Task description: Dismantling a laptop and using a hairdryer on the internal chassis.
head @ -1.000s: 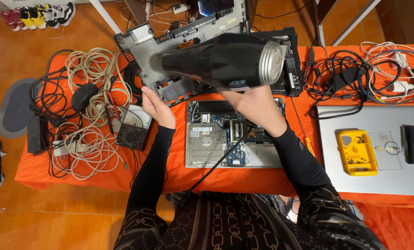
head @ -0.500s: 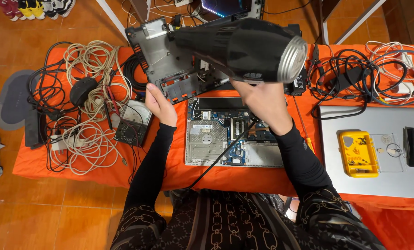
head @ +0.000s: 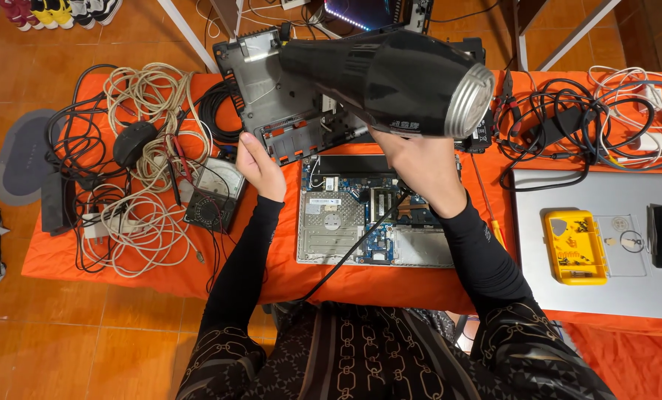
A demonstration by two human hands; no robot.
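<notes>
Above the opened laptop [head: 375, 215], the right hand [head: 418, 164] is clamped around a black hair dryer [head: 390, 78].

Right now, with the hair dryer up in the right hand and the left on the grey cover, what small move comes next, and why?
Probably tilt the hair dryer toward the grey cover. The right hand holds it above the table with the metal nozzle facing right, away from the cover, while the left hand steadies the cover's near edge. The open laptop base lies untouched below.

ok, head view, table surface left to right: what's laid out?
Black mouse → pale cable tangle → analog meter → left hand → open laptop base → right hand → yellow case on silver laptop.
</notes>
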